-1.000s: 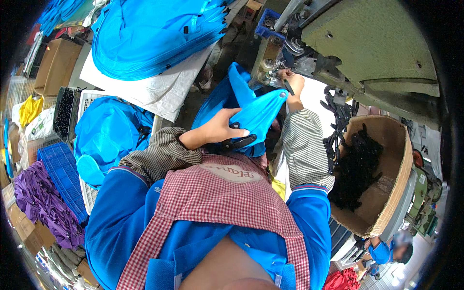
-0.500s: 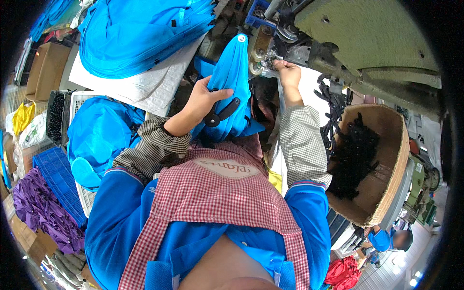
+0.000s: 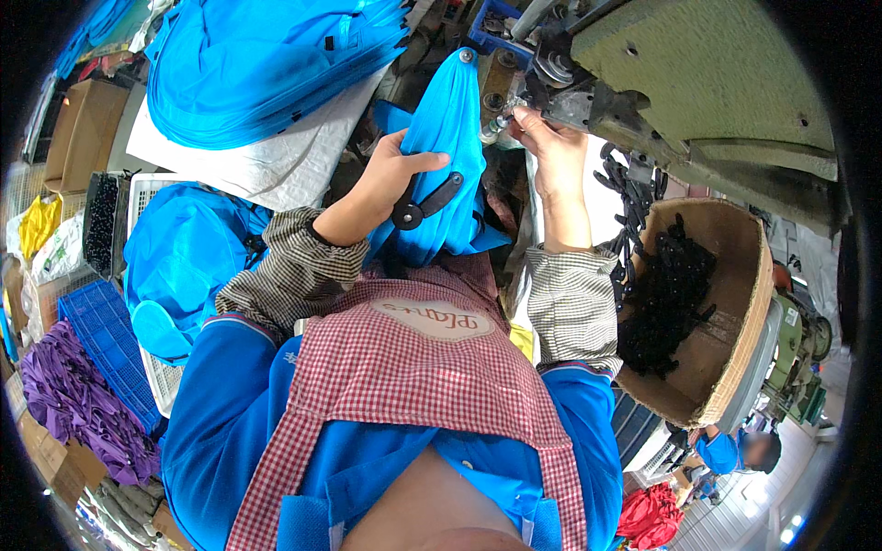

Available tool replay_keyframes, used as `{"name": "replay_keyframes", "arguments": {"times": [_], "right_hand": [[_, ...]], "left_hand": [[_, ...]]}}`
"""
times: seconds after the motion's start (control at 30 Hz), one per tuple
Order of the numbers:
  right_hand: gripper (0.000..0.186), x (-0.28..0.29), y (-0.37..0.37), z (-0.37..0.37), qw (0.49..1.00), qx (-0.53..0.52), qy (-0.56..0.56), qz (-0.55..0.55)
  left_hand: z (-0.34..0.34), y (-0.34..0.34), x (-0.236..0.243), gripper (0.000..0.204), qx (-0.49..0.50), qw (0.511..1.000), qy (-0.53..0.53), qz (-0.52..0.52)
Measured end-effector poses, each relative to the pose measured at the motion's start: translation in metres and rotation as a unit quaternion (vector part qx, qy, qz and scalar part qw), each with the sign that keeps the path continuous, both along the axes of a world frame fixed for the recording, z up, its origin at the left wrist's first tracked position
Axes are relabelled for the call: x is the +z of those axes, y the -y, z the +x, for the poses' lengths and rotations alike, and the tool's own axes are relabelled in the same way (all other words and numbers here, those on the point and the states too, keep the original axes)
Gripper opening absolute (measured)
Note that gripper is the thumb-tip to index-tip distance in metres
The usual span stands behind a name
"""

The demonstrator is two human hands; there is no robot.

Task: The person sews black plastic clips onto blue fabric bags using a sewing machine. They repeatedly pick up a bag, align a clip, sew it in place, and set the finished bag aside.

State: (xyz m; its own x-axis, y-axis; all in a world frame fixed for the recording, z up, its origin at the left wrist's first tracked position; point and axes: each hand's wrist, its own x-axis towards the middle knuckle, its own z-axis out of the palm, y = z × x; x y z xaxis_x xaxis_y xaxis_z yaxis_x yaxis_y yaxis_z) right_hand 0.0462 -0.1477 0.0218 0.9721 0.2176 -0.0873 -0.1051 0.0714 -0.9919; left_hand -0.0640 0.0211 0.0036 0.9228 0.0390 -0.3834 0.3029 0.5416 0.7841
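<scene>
My left hand (image 3: pixel 390 179) grips a folded blue fabric piece (image 3: pixel 441 129), thumb lying on top of it. The piece has a round metal button at its upper tip and a black strap (image 3: pixel 441 195) with round snap ends lying across its lower part. My right hand (image 3: pixel 551 151) is raised just to the right of the fabric, by the metal press parts (image 3: pixel 496 99). Its thumb and fingertips are pinched together; whatever sits between them is too small to make out.
A green machine body (image 3: pixel 707 83) fills the upper right. A cardboard box (image 3: pixel 740 340) of black straps stands at right, with more straps (image 3: pixel 634 202) beside it. Stacked blue fabric (image 3: pixel 266 73) lies upper left; a white basket (image 3: pixel 165 390) holds blue pieces. Another person (image 3: pixel 726 450) is lower right.
My right hand has drawn back from the small parts by the machine, slightly left and nearer me. The blue fabric has shifted a little up and to the right with my left hand.
</scene>
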Motion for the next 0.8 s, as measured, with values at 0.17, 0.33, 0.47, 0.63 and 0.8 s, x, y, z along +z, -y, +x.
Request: {"name": "replay_keyframes", "arguments": {"times": [0.17,0.33,0.47,0.63,0.8], "right_hand": [[0.015,-0.022,0.009,-0.012,0.987,-0.070,-0.060,0.129],[0.032,-0.055,0.016,-0.077,0.984,0.073,-0.075,0.146],[0.029,-0.047,0.029,-0.070,0.983,0.158,-0.057,0.069],[0.026,-0.027,0.042,-0.055,0.990,0.105,-0.057,0.077],[0.025,-0.032,0.045,-0.027,0.994,0.056,-0.056,0.072]], "left_hand": [[0.005,0.001,0.006,0.034,-0.013,1.000,0.003,-0.022],[0.017,0.003,0.009,0.033,-0.040,0.996,0.013,-0.072],[0.032,-0.002,0.011,0.031,-0.039,0.998,0.045,0.011],[0.052,-0.007,0.012,0.022,-0.124,0.955,0.139,0.231],[0.100,0.001,-0.020,0.021,-0.148,0.945,0.186,0.225]]}}
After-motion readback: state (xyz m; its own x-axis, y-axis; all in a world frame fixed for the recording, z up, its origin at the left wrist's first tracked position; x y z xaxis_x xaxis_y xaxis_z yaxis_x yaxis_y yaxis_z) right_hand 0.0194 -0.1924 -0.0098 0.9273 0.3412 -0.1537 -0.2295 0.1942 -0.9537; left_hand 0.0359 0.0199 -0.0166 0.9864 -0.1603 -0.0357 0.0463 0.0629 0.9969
